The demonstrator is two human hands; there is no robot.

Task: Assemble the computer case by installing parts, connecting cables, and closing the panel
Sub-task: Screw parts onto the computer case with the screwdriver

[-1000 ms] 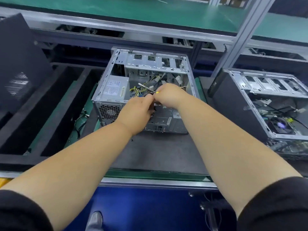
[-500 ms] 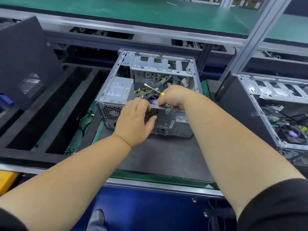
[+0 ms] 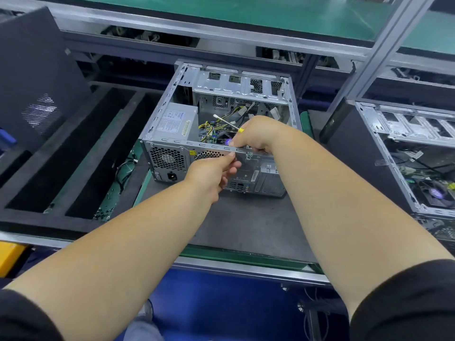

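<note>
An open silver computer case [image 3: 170, 141] lies on its side on a grey mat [image 3: 246, 222], its rear panel facing me. Inside sit a power supply [image 3: 177, 121] and yellow and black cables [image 3: 209, 126]. My right hand [image 3: 256, 134] reaches over the case's rear top edge and grips a yellow-handled screwdriver [image 3: 225, 123], its shaft pointing up and to the left. My left hand [image 3: 211, 173] is in front of the rear panel just below that edge, thumb and fingers pinched together as on a small part; what they pinch is hidden.
A second open case [image 3: 406, 134] stands at the right. A black side panel [image 3: 37, 77] leans at the far left, beside black foam trays [image 3: 73, 156]. A yellow bin [image 3: 9, 257] is at the lower left. An aluminium frame post [image 3: 369, 57] rises behind.
My left hand came out of the case, spread over the rear panel, and now has its fingers pinched below the top edge. My right hand stays on the screwdriver.
</note>
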